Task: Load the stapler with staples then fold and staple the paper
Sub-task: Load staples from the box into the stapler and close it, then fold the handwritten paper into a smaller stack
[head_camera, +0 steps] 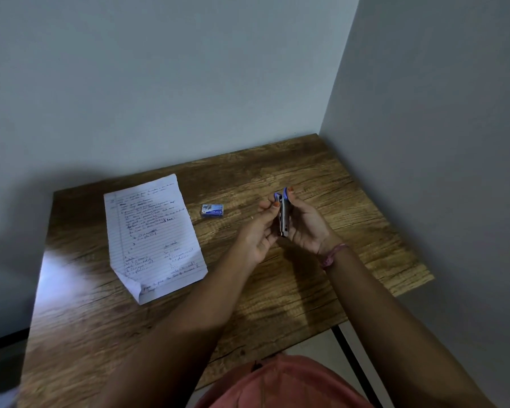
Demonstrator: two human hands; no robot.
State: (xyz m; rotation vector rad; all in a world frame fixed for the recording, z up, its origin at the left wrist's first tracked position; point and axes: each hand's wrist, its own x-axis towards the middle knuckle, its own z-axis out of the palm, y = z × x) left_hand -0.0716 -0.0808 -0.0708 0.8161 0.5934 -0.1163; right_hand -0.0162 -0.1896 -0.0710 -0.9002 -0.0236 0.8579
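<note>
**Stapler held in both hands above the table**

A person stands or sits at a wooden table [277, 290] set into the corner of two grey walls. Both bare arms reach forward over the tabletop. The stapler [283, 214], small, with a blue top and a metal body, is raised off the table and stands roughly on end between the two hands. The right hand [305, 226] cradles it from the right side, palm turned inward, fingers curled around its back; one fingertip with an orange nail shows at the blue top. The left hand [258, 234] meets it from the left, thumb and forefinger pinching the stapler's upper end, the remaining fingers loosely bent. Whether the stapler is hinged open cannot be told at this size. A pink band [333, 254] circles the right wrist.

On the table, left of the hands, lies a sheet of lined paper [153, 234] covered in handwriting, flat except for its near left corner, which is curled up. Between the paper and the hands, near the far side of the table, sits a small blue box of staples [212, 209], apart from both.
</note>
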